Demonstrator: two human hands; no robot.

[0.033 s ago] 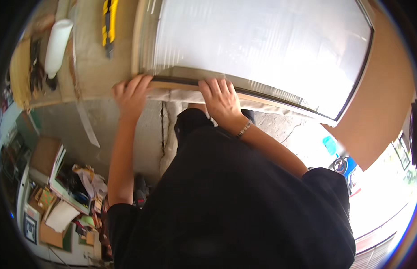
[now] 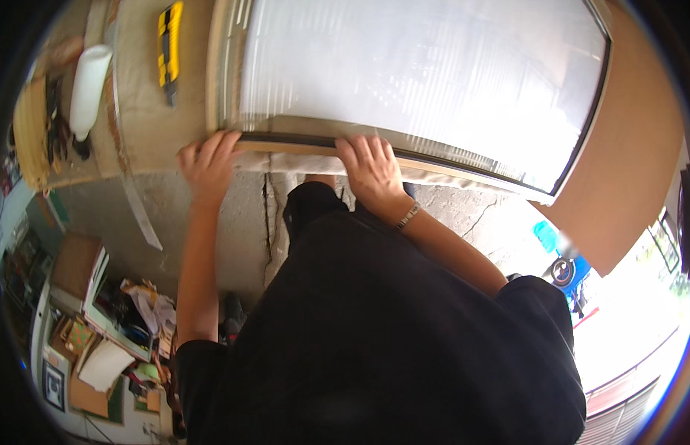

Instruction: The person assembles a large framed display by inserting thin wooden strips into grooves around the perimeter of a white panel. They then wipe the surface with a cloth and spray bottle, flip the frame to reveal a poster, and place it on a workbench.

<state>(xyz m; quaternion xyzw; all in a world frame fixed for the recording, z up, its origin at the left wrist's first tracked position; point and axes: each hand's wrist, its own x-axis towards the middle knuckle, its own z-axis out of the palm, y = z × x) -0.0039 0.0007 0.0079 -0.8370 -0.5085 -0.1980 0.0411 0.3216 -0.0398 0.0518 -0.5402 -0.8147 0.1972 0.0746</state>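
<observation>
A large glazed picture frame, with a pale wooden edge and a dark inner lip, lies on the cloth-covered bench in front of me. Bright reflections streak its glass, so what lies behind the pane is hard to make out. My left hand curls its fingers over the near edge by the left corner. Farther along that same edge, my right hand grips with its fingers bent over the dark lip; the thumb is hidden.
Left of the frame lies a yellow-and-black utility knife. Beyond it are a white bottle and a long metal ruler jutting past the bench edge. A brown cardboard sheet lies at right. Cluttered shelves stand lower left.
The view has shifted slightly, so the bench, knife and frame sit a little lower and farther left. Both hands stay on the frame's near edge.
</observation>
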